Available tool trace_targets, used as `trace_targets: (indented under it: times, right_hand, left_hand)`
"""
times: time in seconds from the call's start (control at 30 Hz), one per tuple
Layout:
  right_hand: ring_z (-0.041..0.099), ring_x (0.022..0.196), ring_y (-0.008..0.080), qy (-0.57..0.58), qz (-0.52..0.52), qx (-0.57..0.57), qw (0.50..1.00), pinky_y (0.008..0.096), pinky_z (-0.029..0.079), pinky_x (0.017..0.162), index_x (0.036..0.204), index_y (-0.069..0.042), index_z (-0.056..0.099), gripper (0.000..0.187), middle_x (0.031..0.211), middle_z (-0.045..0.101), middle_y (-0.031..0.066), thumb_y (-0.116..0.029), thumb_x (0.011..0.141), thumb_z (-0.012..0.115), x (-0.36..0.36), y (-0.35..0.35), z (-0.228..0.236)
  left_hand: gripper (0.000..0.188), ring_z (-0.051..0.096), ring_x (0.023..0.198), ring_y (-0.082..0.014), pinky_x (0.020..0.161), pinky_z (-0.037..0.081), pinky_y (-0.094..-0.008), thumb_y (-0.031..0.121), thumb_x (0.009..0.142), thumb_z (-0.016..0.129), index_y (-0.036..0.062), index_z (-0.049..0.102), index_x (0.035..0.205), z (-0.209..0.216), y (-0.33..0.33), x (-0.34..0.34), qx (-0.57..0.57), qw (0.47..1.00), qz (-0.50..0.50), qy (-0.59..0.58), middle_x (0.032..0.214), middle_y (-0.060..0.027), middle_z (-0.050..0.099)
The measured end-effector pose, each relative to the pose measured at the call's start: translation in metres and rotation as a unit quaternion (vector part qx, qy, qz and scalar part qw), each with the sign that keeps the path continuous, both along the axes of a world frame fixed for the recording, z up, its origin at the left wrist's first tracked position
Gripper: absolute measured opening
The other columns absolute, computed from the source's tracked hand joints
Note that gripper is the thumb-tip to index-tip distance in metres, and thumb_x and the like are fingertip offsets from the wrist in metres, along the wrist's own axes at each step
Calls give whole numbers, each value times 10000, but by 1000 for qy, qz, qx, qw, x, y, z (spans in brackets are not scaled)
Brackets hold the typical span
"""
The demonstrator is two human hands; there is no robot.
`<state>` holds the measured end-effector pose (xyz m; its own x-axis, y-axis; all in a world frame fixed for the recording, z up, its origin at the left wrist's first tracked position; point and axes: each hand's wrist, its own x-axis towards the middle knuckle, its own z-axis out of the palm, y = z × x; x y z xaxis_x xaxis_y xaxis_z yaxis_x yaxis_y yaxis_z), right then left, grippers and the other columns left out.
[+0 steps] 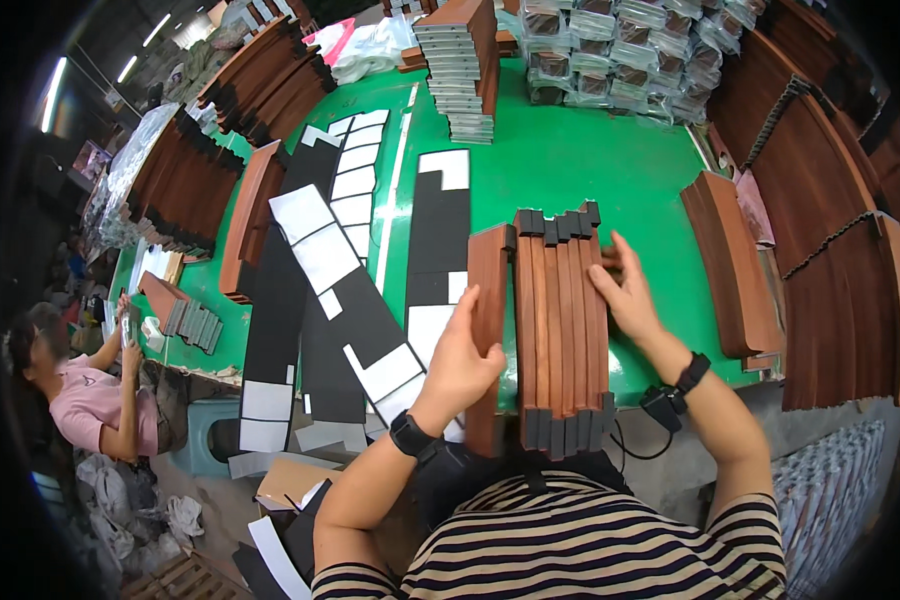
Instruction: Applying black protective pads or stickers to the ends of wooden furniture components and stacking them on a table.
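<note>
A row of reddish-brown wooden boards (pixel 560 330) with black end caps stands on edge, side by side, at the table's near edge in front of me. Just left of the row, with a narrow gap, is another such board (pixel 486 290), slightly tilted. My left hand (pixel 458 365) is closed on that board, its fingers along the left side and its thumb over the top. My right hand (pixel 628 295) is open at the row's right side, fingers apart, the thumb at the outermost board's edge. Its far fingertips are not near any other thing.
Black strips with white patches (pixel 355 295) lie across the green table (pixel 580 150) to my left. Stacked boards (pixel 455 60) and wrapped bundles (pixel 610 55) stand at the back. More boards (pixel 730 265) are at the right. A person in pink (pixel 100 400) works at the far left.
</note>
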<state>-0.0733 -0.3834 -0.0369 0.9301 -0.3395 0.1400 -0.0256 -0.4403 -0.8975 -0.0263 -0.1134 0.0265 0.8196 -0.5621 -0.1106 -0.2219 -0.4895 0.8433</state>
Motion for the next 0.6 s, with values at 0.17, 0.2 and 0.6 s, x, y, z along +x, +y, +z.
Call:
trace_targets:
  times: [0.17,0.2,0.6]
  right_hand:
    - [410,1360,266,-43,32,165,985,375,374,1094,1495,41,310,765,1468,406,184,-325,930,671,23,13,-8]
    - [410,1360,266,-41,31,168,984,375,374,1094,1495,41,310,765,1468,406,184,-325,930,671,22,17,-2]
    - [414,1360,246,-60,-14,410,910,354,340,1123,1529,22,230,729,1497,377,185,-122,934,625,12,48,27]
  left_hand:
    - [685,433,1387,-273,1061,414,-317,-98,864,493,-37,257,1504,-8,15,4,-258,949,106,147,1485,-246,412]
    - [679,451,1374,-258,1053,414,-308,-112,873,472,-26,258,1512,-5,19,4,-298,930,121,176,1490,-231,412]
    - [663,402,1400,-302,1133,343,-392,97,960,576,-98,228,1490,-26,-24,-18,-193,970,28,142,1491,-253,392]
